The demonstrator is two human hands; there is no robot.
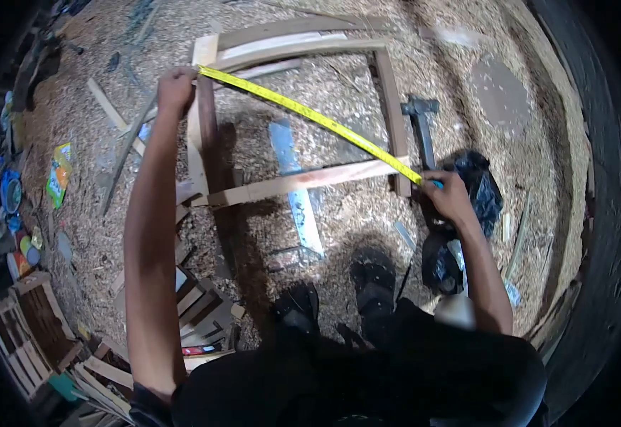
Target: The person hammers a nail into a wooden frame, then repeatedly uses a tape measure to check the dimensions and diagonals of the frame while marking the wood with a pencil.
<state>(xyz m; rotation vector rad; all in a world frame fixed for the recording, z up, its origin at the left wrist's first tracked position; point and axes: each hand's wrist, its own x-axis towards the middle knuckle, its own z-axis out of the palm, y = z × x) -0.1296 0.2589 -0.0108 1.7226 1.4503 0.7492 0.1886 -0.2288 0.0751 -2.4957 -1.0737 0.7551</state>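
A yellow tape measure [303,110] stretches diagonally across a wooden frame [392,99] that lies on the ground. At the frame's far left corner, my left hand [176,87] is closed on the blade's end. My right hand [447,193] grips the other end just beyond the near right corner, and a bit of blue shows at its fingers. The near rail [310,178] of the frame is a pale board with a reddish streak. A hammer [421,128] lies on the ground to the right of the frame, above my right hand.
Wood shavings cover the ground. Black plastic bags [478,188] lie beside my right hand. A pile of wood offcuts [207,313] and a slatted crate [36,334] are at lower left. A yellow-green packet [59,174] lies further left. My shoes [373,281] stand below the frame.
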